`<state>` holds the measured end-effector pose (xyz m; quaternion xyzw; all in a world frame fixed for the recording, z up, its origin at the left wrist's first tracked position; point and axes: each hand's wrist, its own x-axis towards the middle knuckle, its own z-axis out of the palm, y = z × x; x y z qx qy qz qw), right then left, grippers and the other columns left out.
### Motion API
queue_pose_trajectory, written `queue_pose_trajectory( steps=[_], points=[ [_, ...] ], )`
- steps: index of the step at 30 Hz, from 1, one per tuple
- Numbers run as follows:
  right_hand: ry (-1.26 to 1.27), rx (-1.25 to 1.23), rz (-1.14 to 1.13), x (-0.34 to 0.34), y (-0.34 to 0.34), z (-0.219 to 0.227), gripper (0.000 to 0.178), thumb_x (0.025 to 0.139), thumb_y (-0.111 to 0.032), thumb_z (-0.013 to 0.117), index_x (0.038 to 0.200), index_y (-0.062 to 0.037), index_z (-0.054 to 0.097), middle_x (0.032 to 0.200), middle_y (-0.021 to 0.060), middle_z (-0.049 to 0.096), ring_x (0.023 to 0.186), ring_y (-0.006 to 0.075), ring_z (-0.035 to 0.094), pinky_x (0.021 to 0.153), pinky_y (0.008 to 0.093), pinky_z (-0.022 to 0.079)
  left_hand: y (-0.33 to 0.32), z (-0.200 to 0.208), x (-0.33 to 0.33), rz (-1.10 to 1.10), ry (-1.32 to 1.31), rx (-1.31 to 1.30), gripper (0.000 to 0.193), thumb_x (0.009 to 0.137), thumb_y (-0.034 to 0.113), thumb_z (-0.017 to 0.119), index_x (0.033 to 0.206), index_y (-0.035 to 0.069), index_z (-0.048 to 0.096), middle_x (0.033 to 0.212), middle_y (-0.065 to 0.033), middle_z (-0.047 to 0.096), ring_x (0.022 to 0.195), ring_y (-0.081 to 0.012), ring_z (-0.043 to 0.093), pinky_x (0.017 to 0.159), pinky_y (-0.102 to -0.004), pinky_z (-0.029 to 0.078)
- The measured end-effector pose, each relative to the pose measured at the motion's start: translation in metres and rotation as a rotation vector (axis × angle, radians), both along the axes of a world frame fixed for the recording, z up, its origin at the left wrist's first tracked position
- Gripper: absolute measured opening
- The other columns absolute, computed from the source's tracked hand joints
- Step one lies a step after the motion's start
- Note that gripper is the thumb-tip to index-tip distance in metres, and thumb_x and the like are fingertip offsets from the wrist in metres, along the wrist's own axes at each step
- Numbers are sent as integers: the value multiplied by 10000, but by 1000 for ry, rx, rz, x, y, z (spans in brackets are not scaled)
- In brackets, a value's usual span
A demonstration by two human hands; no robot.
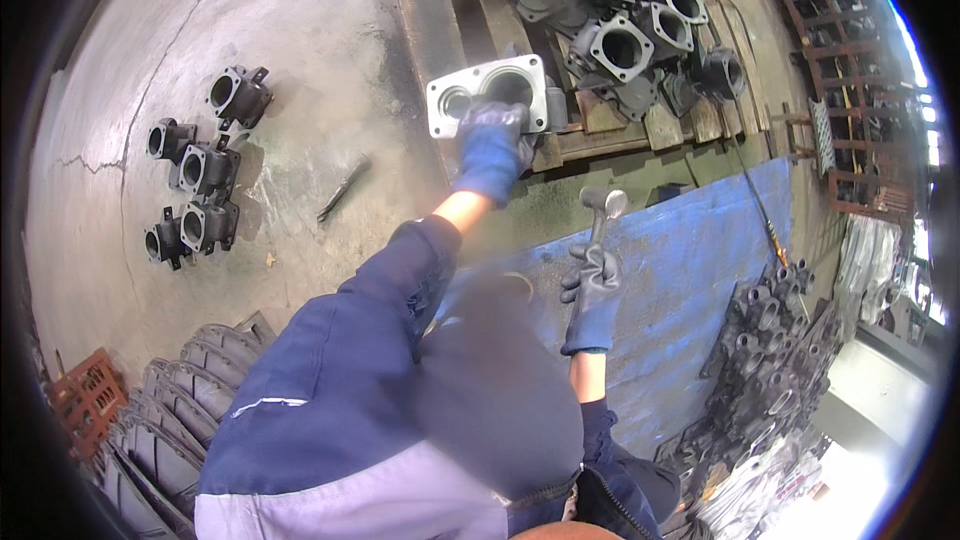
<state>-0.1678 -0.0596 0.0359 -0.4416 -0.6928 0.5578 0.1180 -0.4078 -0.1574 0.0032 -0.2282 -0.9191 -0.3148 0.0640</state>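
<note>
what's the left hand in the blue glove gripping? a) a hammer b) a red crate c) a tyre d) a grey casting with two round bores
d: the left hand grips the grey two-bore casting at the pallet edge, while the right hand holds the metal tool.

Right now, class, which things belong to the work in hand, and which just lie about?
In hand:
left hand on the grey flanged casting
right hand holding a metal tool

Lying about:
dark castings on the floor
pallet
blue sheet
</note>
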Motion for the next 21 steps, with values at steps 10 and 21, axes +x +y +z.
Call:
queue_pose_trajectory(
  steps=[10, 21],
  points=[
    [81, -125, -22, -9, -9, 11, 385, 1038, -357, 499, 1016, 3, 635, 591, 36, 537, 441, 102, 479, 389, 232, 382, -40, -41, -2, 43, -52, 189, 383, 806, 289, 688, 1131, 94, 630, 1105, -189, 646, 1024, -355, 614, 877, -445, 489],
    [-1, -215, 30, -12, -21, 75, 413, 1021, -378, 516, 1054, 15, 636, 615, 31, 558, 458, 100, 493, 421, 238, 393, -212, -109, -12, 587, -620, -721, 387, 941, 219, 531, 1319, 141, 558, 1333, -99, 597, 1283, -295, 537, 1040, -410, 447]
  ],
)
